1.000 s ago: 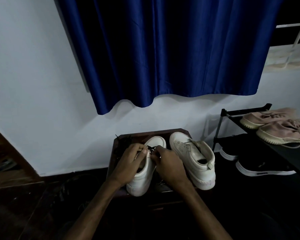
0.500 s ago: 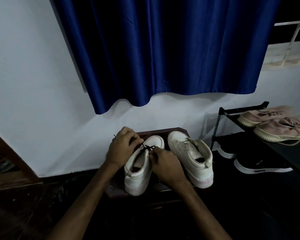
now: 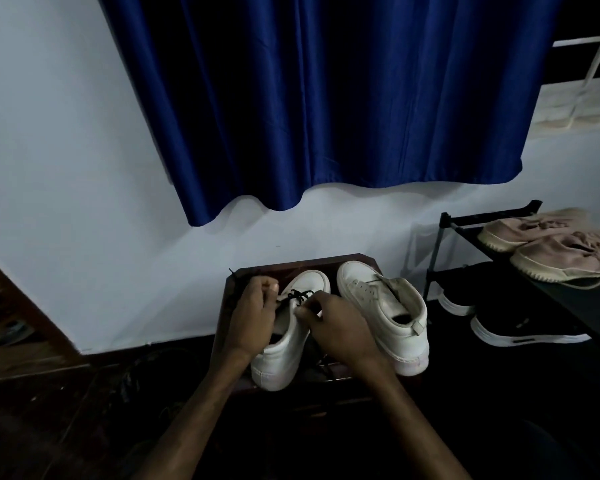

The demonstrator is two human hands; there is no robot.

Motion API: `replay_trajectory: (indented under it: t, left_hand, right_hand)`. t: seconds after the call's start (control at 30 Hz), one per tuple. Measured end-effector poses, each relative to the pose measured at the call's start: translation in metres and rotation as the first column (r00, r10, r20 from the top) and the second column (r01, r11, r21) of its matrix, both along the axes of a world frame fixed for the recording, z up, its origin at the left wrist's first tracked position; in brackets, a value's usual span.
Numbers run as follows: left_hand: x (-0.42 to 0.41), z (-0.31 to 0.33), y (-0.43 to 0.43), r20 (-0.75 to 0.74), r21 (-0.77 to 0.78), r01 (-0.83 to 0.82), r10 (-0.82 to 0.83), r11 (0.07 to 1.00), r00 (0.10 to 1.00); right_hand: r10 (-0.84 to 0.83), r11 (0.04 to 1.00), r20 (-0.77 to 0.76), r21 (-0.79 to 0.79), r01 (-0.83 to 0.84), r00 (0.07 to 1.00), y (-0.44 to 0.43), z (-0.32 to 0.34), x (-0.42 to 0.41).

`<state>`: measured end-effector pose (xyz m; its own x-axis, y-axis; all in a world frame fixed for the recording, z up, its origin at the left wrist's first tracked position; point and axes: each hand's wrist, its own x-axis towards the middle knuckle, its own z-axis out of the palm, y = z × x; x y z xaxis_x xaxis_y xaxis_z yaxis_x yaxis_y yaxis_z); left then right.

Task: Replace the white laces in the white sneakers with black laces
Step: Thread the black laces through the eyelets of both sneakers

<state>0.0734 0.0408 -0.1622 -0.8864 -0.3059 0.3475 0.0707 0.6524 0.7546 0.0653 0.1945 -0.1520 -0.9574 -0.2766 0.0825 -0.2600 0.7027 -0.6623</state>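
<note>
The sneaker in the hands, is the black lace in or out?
In, partly: black lace crosses the sneaker near its toe, left hand and right hand pinching it; higher eyelets are hidden.

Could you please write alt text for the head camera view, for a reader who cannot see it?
A person's left hand and right hand pinch a thin black lace threaded near the toe of a white leather sneaker on a dark wooden stool. A second white leather sneaker stands to its right, under a blue curtain.
</note>
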Motion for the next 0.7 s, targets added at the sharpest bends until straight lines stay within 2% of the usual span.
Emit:
replay_trajectory:
  t: [0.1,0.17,0.27,0.37,0.43,0.47,0.53,0.6,0.63,0.67,0.7]
  left_hand:
    - [-0.003,-0.005,-0.004,0.06,0.046,-0.043,0.04,0.998,0.997]
    - [-0.005,-0.008,-0.006,0.121,0.042,-0.071,0.066,0.997,0.991]
    - [-0.008,-0.011,-0.008,0.168,0.02,-0.093,0.088,0.995,0.982]
    - [-0.01,-0.012,-0.008,0.176,0.012,-0.079,0.076,0.997,0.981]
    - [-0.01,-0.012,-0.009,0.198,-0.008,-0.075,0.076,0.997,0.977]
    - [-0.01,-0.011,-0.011,0.222,-0.034,-0.07,0.075,0.997,0.972]
    - [-0.006,-0.009,-0.016,0.291,-0.089,-0.067,0.09,0.994,0.952]
    - [-0.001,-0.009,-0.023,0.329,-0.077,-0.068,0.089,0.995,0.94]
    - [0.003,-0.009,-0.027,0.325,-0.036,-0.061,0.069,0.997,0.943]
    - [0.006,-0.008,-0.029,0.31,0.014,-0.054,0.047,0.998,0.949]
    - [0.01,-0.007,-0.029,0.297,0.052,-0.049,0.031,0.997,0.954]
  right_hand:
    - [-0.022,1.0,-0.05,0.013,0.022,0.999,-0.008,-0.005,0.001]
    - [-0.042,0.991,-0.024,0.126,0.044,0.999,-0.001,-0.013,0.004]
    - [-0.045,0.924,0.051,0.381,0.022,0.998,0.014,-0.022,0.011]
    - [-0.052,0.901,0.04,0.432,0.029,0.998,0.016,-0.015,0.008]
    - [-0.039,0.929,0.032,0.369,0.024,0.999,0.013,-0.009,0.001]
    - [-0.007,0.957,0.081,0.289,-0.016,0.997,0.013,-0.007,-0.002]
    - [0.123,0.992,0.318,-0.013,-0.125,0.94,0.016,-0.005,-0.005]
    - [0.224,0.936,0.492,-0.349,-0.045,0.841,0.021,-0.004,-0.003]
    - [0.209,0.914,0.487,-0.405,0.007,0.848,0.023,-0.007,-0.004]
    - [0.156,0.923,0.43,-0.385,0.024,0.889,0.024,-0.009,-0.006]
    - [0.1,0.956,0.351,-0.292,0.007,0.931,0.022,-0.013,-0.007]
